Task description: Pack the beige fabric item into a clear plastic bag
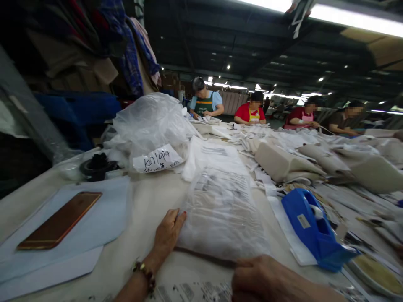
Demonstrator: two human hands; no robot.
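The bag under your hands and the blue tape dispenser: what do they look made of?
The bag: thin clear plastic film, glossy and crinkled; printed text and pale contents show through. The tape dispenser: moulded hard plastic, smooth blue with a slight sheen. The left hand rests on the bag's edge; the right hand at its near edge.

We can read one piece of writing clearly: a white paper slip [158, 159] lying against the crumpled clear plastic bag [151, 121] bears black handwritten characters that look like "Ka1194", with a second, smaller handwritten line beneath it that we cannot make out. The flat clear plastic packet [220, 209] carries blocks of grey printed text, too blurred for us to read. The blue plastic tape dispenser [315, 228] has a small pale sticker on its side, and its print is illegible to us.
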